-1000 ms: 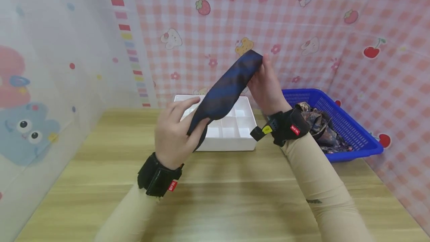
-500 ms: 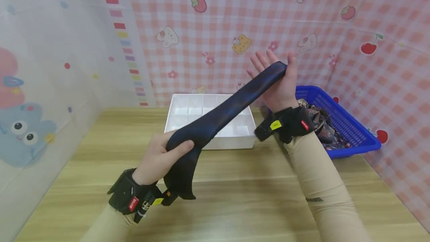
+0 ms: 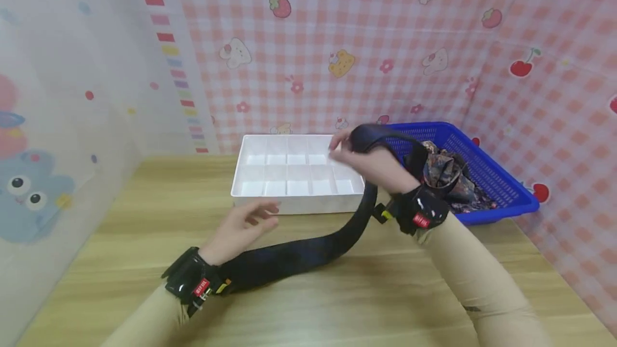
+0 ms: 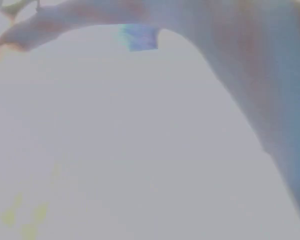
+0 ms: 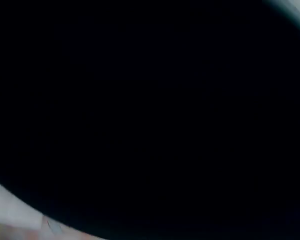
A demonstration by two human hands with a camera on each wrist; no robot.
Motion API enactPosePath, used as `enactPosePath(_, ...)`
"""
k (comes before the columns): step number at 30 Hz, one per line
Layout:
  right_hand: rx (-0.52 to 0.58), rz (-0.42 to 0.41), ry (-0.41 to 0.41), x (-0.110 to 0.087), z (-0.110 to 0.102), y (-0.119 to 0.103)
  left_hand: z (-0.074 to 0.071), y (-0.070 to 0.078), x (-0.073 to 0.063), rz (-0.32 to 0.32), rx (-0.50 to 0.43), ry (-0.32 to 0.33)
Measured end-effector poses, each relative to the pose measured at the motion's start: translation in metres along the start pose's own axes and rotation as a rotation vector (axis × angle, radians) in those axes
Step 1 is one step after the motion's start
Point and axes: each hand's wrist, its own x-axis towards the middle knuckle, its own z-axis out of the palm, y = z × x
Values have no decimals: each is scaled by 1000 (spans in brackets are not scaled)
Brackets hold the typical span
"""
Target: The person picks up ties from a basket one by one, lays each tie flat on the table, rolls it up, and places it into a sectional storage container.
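A dark blue-black necktie (image 3: 294, 255) stretches from beneath my left wrist across the table and rises to my right hand. My right hand (image 3: 368, 162) holds it raised, with a loop passing over the hand and hanging down on its right side toward the basket. The loop hides part of the palm. My left hand (image 3: 241, 232) hovers above the necktie at left, fingers loosely bent with nothing between them. In the right wrist view the dark cloth (image 5: 150, 120) fills nearly everything. The left wrist view is pale and blurred, with a hand's edge (image 4: 260, 85) along the top and right.
Behind the hands stands a white divided tray (image 3: 298, 203) with several bare compartments. At right a blue plastic basket (image 3: 511, 205) holds crumpled patterned cloth (image 3: 450, 178). Printed curtains (image 3: 299, 42) close off the back and sides of the wooden table (image 3: 120, 250).
My left hand has let go of the necktie, which now droops onto the table. My right hand has lowered and turned over, its palm no longer facing up, with the necktie looped around it.
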Motion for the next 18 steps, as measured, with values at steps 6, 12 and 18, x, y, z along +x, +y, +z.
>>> enactPosePath(6,-925,-148,-292,-28,73,30,9,21,17,1,-13,44)
enactPosePath(12,-936,-79,-540,-50,120,47,27,23,32,-37,38,-281)
enactPosePath(18,-750,164,-571,-63,134,56,43,17,36,78,64,-389)
